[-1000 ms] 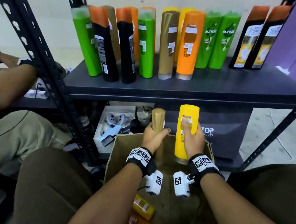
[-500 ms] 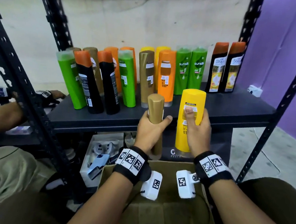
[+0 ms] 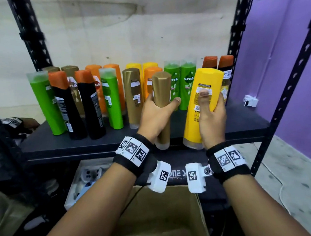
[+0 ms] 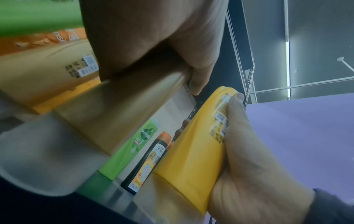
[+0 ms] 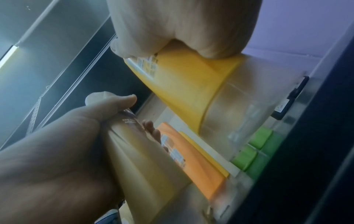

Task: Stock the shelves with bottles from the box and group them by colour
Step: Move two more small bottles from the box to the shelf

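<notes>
- The step in hand looks like carrying: two bottles are up at shelf height, neither set down yet.
- The left hand [image 3: 155,116] has its fingers and thumb wrapped round a gold bottle [image 3: 162,101], held upright with its clear cap downward, in front of the shelf [image 3: 75,146] edge.
- The right hand [image 3: 211,120] grips a yellow bottle [image 3: 204,96] the same way, thumb pressed on its back label, fingers curled round the far side.
- The box [image 3: 174,221] sits open below the wrists (its contents are out of sight here).
- On the shelf, another gold bottle [image 3: 132,96] stands just left of the one in the left hand; two yellow bottles [image 3: 137,68] stand at the back, behind an orange bottle [image 3: 151,79].
- Two green bottles [image 3: 179,84] stand between the held pair and the wall, and the colours on the left half of the shelf are mixed.
- My judgement: the next move calls for setting the gold bottle beside its gold neighbour, and threading the yellow one back toward the other yellows.
- That second placement needs room; the orange bottle in front probably has to shift, or the yellow lands in the open spot at the front.
- The bottles stand close and tall, so a careless nudge could topple a row.
</notes>
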A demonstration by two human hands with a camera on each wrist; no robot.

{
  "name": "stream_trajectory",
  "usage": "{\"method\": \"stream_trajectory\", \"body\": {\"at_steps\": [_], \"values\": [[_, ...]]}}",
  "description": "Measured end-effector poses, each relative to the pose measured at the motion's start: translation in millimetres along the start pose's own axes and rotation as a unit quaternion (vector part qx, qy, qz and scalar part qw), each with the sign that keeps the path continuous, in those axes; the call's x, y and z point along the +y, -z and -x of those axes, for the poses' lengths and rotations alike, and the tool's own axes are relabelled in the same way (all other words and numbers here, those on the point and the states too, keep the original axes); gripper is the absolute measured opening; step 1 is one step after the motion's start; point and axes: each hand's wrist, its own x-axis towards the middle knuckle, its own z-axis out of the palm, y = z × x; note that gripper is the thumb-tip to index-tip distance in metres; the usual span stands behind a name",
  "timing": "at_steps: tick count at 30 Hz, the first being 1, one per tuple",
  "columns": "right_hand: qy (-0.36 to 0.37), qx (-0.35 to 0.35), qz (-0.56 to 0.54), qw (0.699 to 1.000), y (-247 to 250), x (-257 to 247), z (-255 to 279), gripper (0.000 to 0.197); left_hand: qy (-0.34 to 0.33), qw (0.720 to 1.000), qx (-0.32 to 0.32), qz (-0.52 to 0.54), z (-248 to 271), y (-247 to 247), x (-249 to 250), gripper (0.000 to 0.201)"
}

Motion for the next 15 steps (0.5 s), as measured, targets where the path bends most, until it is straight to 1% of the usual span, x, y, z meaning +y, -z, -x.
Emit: {"method": "stream_trajectory", "body": {"at_steps": [2,5,7,9,13,15], "values": [[-0.002,0.001,-0.002,1.0,1,1,-8,0.061,-0.007,1.0,0.003,-0.001,-8,-7,-1,0.043],[0.008,-0.004,0.002,1.0,3,3,-18,0.043,-0.011,1.0,0.007,-0.003,-16,-15,-6,0.045],[0.014,-0.009,0.002,1.0,5,5,-23,0.037,-0.007,1.0,0.006,-0.005,-19,-19,-10,0.046],[0.015,-0.01,0.002,1.0,5,8,-27,0.04,-0.006,1.0,0.003,-0.008,-22,-23,-15,0.044],[0.006,-0.014,0.005,1.0,3,17,-33,0.056,-0.005,1.0,-0.002,-0.009,-26,-29,-23,0.041],[0.003,-0.012,0.01,1.0,1,22,-34,0.059,-0.006,1.0,-0.005,-0.009,-28,-32,-28,0.042]]}}
